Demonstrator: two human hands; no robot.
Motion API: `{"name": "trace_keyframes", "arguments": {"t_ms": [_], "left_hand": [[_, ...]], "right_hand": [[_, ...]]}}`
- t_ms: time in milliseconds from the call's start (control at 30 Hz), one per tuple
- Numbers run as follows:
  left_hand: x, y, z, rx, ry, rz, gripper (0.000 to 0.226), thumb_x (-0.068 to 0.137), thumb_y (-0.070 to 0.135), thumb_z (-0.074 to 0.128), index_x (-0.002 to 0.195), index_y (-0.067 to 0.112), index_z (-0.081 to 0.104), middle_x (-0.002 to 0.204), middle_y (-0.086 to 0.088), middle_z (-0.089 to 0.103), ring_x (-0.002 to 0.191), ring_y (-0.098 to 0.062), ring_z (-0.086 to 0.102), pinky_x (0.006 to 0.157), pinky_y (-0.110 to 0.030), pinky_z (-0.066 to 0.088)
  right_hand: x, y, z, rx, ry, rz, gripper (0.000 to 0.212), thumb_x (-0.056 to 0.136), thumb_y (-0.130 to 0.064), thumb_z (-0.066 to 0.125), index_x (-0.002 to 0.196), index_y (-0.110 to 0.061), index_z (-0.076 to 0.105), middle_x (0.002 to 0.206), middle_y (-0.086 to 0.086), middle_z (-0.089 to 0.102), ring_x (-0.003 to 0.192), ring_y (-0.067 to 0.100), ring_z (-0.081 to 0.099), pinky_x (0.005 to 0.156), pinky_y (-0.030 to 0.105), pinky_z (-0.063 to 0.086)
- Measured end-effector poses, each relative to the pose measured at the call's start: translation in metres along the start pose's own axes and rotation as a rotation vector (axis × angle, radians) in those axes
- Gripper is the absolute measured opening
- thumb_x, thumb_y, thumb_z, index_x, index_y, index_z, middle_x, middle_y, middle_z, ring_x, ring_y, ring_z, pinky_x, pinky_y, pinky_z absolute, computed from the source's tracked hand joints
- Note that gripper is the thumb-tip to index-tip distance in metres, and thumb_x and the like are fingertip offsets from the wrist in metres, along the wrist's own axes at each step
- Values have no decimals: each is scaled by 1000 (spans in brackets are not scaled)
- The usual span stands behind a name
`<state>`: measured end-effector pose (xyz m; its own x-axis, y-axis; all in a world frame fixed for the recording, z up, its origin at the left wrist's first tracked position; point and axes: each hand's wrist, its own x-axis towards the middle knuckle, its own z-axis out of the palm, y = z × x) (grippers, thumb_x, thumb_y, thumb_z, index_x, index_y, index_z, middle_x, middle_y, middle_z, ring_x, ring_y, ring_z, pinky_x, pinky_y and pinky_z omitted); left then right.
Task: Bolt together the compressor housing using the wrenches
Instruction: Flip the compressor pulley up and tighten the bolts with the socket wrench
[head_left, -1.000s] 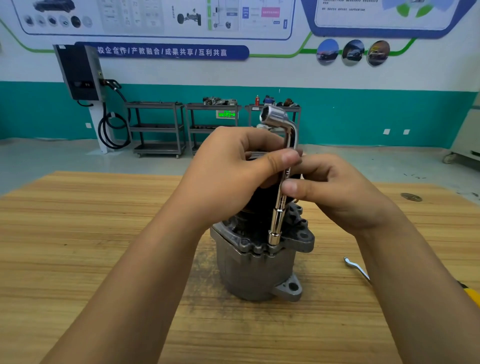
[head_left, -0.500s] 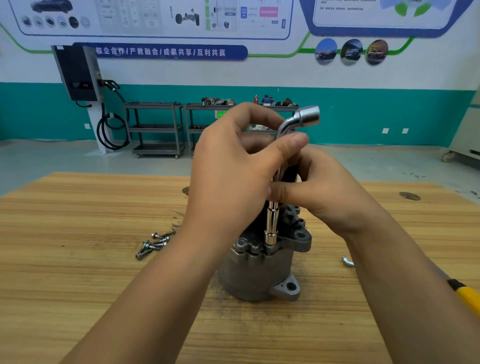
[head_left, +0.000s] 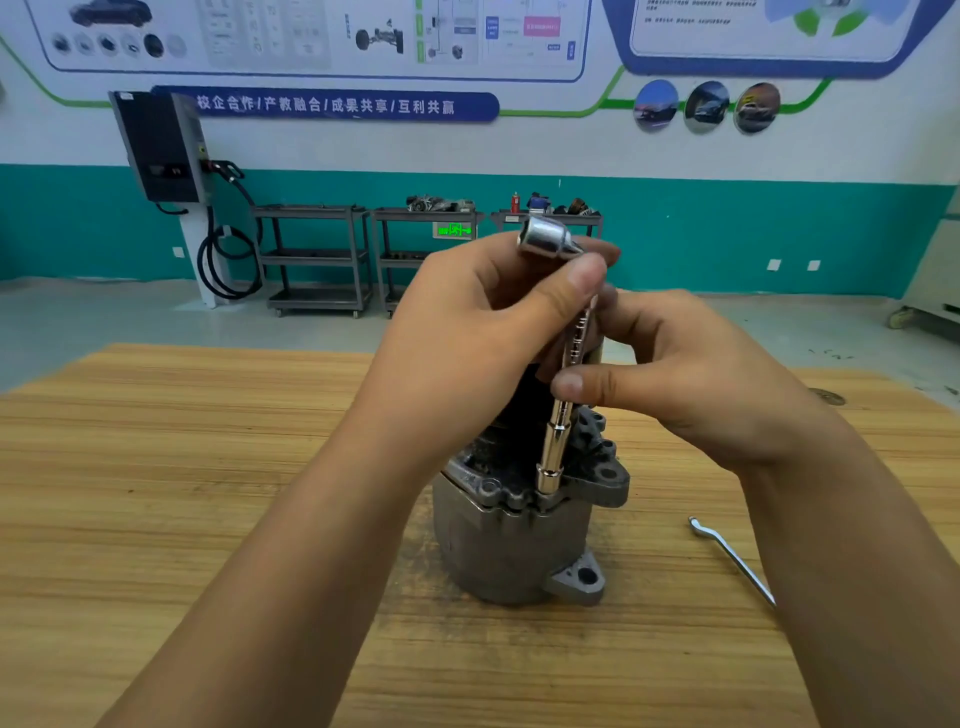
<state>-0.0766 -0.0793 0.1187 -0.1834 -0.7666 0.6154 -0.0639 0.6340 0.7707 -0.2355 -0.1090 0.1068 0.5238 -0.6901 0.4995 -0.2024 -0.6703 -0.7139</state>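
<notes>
**Chrome socket wrench seated on the compressor housing, both hands on its shaft**

Head view: The grey cast-metal compressor housing stands upright on the wooden table, near the middle of the tabletop and directly below the hands. A mounting ear with a round hole juts from its base at the front right. Round the top runs a flange with several bolt holes, and a dark part rises above it behind the hands.

The socket wrench is L-shaped. Its long shaft leans slightly to the right as it rises, and its lower socket end rests on the front edge of the flange. Whether a bolt head sits inside that socket cannot be seen. The short upper arm bends off to the left and ends in an open socket above the knuckles.

The left hand grips the wrench just under the bend: the thumb presses flat on the near side of the shaft and the fingers curl round behind it. The right hand pinches the shaft lower down, with the thumb laid across the front and the fingers folded behind. Both forearms reach in from the bottom of the frame.

A thin silver tool lies flat on the table to the right of the housing, apart from it; its near end is hidden under the right forearm.

Beyond the table, grey shelf carts stand against a teal-banded wall, beside a black wall charger with a looped cable.
</notes>
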Motion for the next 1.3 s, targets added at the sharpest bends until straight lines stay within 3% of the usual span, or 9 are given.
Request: {"name": "trace_keyframes", "arguments": {"t_ms": [67, 233, 300, 400, 767, 967, 1067, 1200, 1300], "left_hand": [[-1, 1, 1, -7, 20, -11, 15, 87, 27, 62, 95, 18, 70, 86, 1, 73, 81, -11, 69, 74, -21, 56], [-3, 2, 7, 211, 150, 69, 16, 83, 36, 66, 80, 21, 72, 73, 6, 71, 69, -3, 66, 65, -19, 53], [-4, 2, 9, 249, 197, 102, 14, 79, 34, 72, 80, 20, 71, 69, 6, 70, 65, -1, 66, 61, -19, 53], [-3, 3, 9, 182, 254, 100, 15, 75, 26, 77, 78, 19, 64, 63, 6, 68, 58, -2, 65, 56, -17, 51], [0, 5, 0, 321, 67, 137, 17, 82, 29, 53, 86, 44, 60, 91, 5, 64, 86, -11, 60, 79, -27, 49], [2, 1, -3, 286, 29, 103, 19, 92, 15, 55, 100, 23, 70, 100, 1, 68, 98, -9, 60, 88, -31, 47], [1, -3, 2, 231, 140, 99, 14, 89, 17, 60, 88, 23, 73, 87, 5, 71, 86, -5, 64, 78, -26, 51], [-5, -4, 16, 201, 311, 145, 14, 82, 31, 63, 71, 30, 71, 67, 13, 67, 73, -4, 64, 68, -25, 50], [-7, -4, 20, 305, 352, 179, 12, 76, 43, 67, 78, 32, 72, 77, 13, 69, 85, -11, 64, 77, -38, 51]], "right_hand": [[0, -3, 3, -18, 8, -4, 18, 70, -24, 72, 86, -31, 69, 87, -5, 71, 90, 4, 64, 84, 21, 47], [3, -3, 10, -171, 92, 17, 48, 63, -35, 74, 95, 0, 64, 87, 6, 66, 84, 13, 61, 79, 32, 46], [3, -6, 13, -177, 113, 20, 42, 63, -36, 73, 97, -11, 66, 90, 5, 67, 82, 11, 60, 74, 30, 47], [3, -10, 14, -162, 82, -8, 30, 69, -34, 72, 97, -39, 63, 105, -19, 67, 100, -5, 59, 85, 18, 44], [-4, -20, 4, -52, 15, -6, 25, 75, -11, 64, 93, -29, 65, 90, -19, 72, 86, -6, 64, 71, 4, 42], [-5, -22, -1, 13, 1, 24, 26, 73, 0, 71, 86, -22, 70, 83, -5, 75, 84, 8, 71, 75, 17, 53], [-4, -22, 3, 18, 95, 36, 25, 63, -9, 75, 87, -14, 70, 86, 5, 74, 78, 11, 70, 70, 18, 54], [-1, -23, 13, -135, 190, 100, 47, 60, -27, 80, 104, -16, 68, 91, 14, 70, 86, 29, 66, 77, 46, 55], [1, -22, 21, -227, 272, 79, 35, 67, -29, 71, 102, -30, 67, 88, -3, 72, 84, 11, 67, 72, 31, 56]]}}
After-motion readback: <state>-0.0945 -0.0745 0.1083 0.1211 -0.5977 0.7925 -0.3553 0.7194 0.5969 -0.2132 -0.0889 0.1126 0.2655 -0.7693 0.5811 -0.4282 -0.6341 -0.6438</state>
